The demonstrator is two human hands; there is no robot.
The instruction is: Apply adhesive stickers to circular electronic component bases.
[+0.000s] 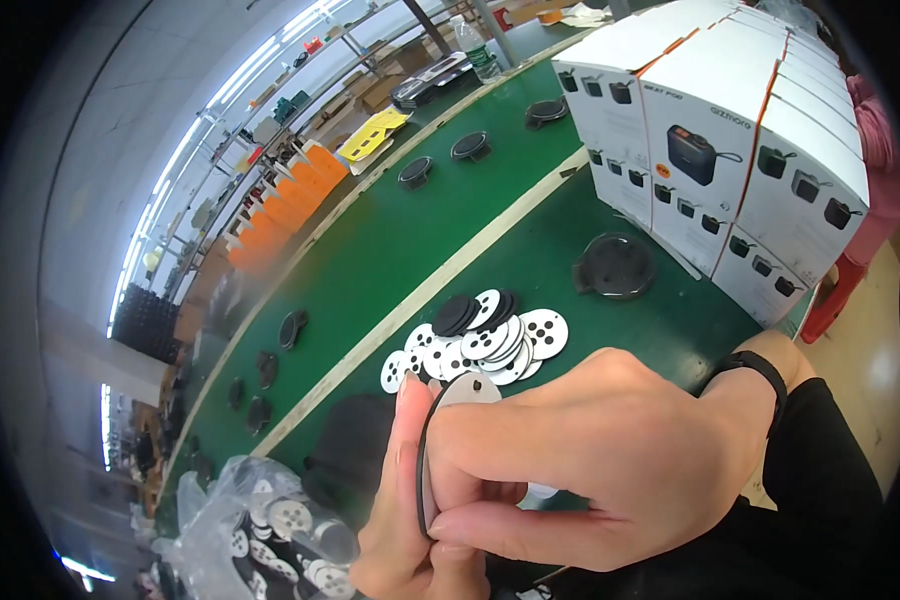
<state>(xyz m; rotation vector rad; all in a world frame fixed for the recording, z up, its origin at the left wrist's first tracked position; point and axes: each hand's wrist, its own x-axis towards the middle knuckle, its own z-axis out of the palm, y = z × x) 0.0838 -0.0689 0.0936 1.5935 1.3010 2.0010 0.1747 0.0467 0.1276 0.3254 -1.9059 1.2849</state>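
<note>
green belt point(390, 250) curves away from 7 toward 1 o'clock, with white boxes point(730, 130) stacked at 2 o'clock. at 6 o'clock the left hand point(410, 520) and right hand point(590, 470) both pinch a thin grey disc point(448, 430) held edge-on, below a pile of white perforated discs point(485, 345).

**A factory assembly line**

You're working at a factory bench: a long green conveyor belt point(390, 250) carries round black parts point(470, 146) in a row, stacked white product boxes point(730, 130) stand beside you, a heap of punched discs point(490, 345) lies ahead, and storage racks point(270, 130) line the wall.
</note>
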